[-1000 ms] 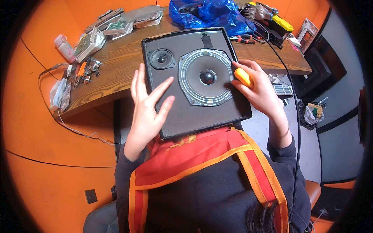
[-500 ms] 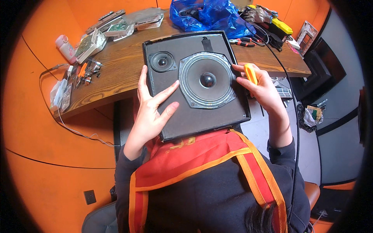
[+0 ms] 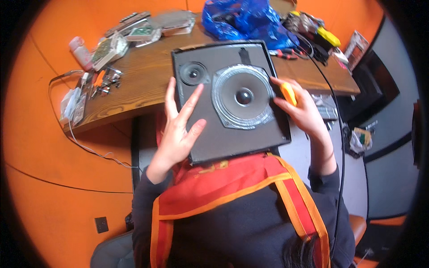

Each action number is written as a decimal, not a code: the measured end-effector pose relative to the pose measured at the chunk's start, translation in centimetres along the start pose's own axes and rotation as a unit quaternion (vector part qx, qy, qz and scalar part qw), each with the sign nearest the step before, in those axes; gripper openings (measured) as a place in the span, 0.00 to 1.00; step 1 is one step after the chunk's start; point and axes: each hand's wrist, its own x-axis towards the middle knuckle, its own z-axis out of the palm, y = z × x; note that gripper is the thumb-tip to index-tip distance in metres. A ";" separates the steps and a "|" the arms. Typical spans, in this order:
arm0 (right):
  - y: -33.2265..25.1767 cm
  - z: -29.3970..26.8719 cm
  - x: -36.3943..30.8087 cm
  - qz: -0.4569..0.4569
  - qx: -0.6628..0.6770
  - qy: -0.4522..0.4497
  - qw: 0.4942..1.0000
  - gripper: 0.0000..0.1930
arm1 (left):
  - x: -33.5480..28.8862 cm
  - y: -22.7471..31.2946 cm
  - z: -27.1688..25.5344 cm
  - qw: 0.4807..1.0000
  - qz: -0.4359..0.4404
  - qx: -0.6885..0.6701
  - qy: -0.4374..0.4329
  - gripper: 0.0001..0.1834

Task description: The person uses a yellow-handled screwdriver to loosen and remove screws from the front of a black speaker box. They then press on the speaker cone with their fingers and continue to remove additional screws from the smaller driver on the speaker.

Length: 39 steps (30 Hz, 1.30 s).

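Observation:
A black speaker box leans over my lap with its front panel facing up, its lower edge against my red apron. Set into the panel are a large round woofer and, to its upper left, a small tweeter. My left hand rests on the panel's left side, fingers spread. At the right edge, my right hand is closed around a screwdriver with a yellow handle. Its thumb and forefinger reach to the woofer's right rim; whether they touch it I cannot tell.
Behind the speaker stands a wooden table. A blue plastic bag, red-handled pliers and gloves lie at its back. Circuit boards, a pink bottle and small tools are on the left. A black cable hangs at right.
The speaker and both hands sit slightly lower and further right in the picture, as does the table, so the view has shifted. My grip on the screwdriver looks the same.

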 end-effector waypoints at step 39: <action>3.4 2.9 -0.1 0.107 0.135 0.121 0.978 0.13 | -6.1 -2.3 5.6 0.953 -0.004 -0.269 0.139 0.52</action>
